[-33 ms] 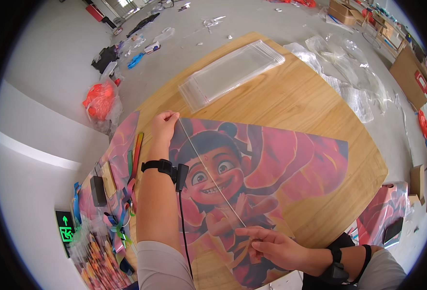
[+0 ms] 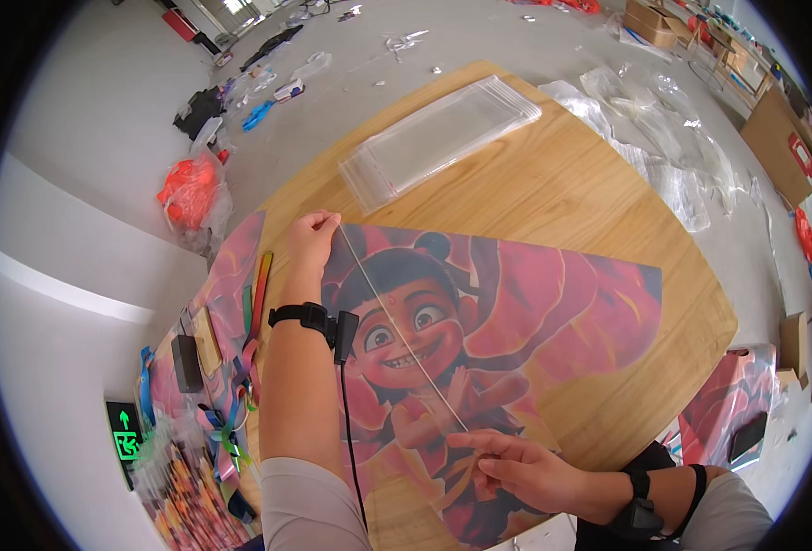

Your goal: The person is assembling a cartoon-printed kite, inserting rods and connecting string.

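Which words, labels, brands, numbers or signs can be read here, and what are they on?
No words, brands or numbers can be read.
Green sign: an arrow and a running figure.
Red-and-white label on a carton: too small to read.
Clear bags: faint edge marks, too small.
Large printed sheet: a picture, no readable text.

A rod point(image 2: 412, 350) is laid over the sheet point(image 2: 590, 308) between left grip point(image 2: 312, 241) and right grip point(image 2: 527, 473). Beyond both, plastic sleeves point(image 2: 443, 138) are stacked on the desk point(image 2: 640, 395).
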A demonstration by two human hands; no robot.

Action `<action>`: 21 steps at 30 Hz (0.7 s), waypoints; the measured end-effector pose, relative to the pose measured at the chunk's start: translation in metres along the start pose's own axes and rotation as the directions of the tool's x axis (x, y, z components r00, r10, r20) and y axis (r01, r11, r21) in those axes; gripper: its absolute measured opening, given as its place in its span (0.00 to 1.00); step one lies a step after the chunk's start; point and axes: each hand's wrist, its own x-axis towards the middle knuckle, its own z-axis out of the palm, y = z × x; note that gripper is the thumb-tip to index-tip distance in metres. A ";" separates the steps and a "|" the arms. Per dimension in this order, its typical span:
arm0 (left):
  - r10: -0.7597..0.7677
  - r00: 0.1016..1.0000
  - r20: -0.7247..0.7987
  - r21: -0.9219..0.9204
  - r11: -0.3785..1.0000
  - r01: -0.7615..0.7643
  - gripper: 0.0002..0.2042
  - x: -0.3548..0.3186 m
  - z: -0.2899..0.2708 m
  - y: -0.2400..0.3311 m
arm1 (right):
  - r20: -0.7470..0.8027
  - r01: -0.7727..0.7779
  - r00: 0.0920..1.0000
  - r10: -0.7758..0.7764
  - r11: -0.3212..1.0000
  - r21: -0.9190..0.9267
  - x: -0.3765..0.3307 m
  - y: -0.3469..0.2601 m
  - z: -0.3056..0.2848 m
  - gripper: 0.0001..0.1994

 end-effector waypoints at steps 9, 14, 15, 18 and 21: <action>0.016 1.000 -0.012 0.135 0.991 -0.014 0.09 0.001 -0.003 0.003 | -0.024 -0.033 0.999 0.033 0.999 0.025 0.002 0.001 0.000 0.23; 0.048 0.999 -0.013 0.166 0.985 -0.045 0.09 0.000 0.000 0.011 | -0.020 -0.038 0.999 0.039 0.998 0.052 0.004 -0.001 -0.004 0.23; 0.048 0.999 -0.008 0.166 0.985 -0.046 0.09 -0.001 0.003 0.012 | -0.024 -0.038 0.999 0.039 0.998 0.054 0.004 -0.002 -0.005 0.23; 0.082 0.986 -0.142 0.271 0.962 -0.041 0.09 -0.002 0.013 0.011 | -0.029 -0.024 0.999 0.026 0.997 0.072 0.004 -0.003 -0.005 0.23; 0.075 0.988 -0.137 0.392 0.920 -0.015 0.11 0.008 0.008 0.000 | -0.016 -0.013 1.000 0.014 0.997 0.070 0.003 -0.004 -0.004 0.23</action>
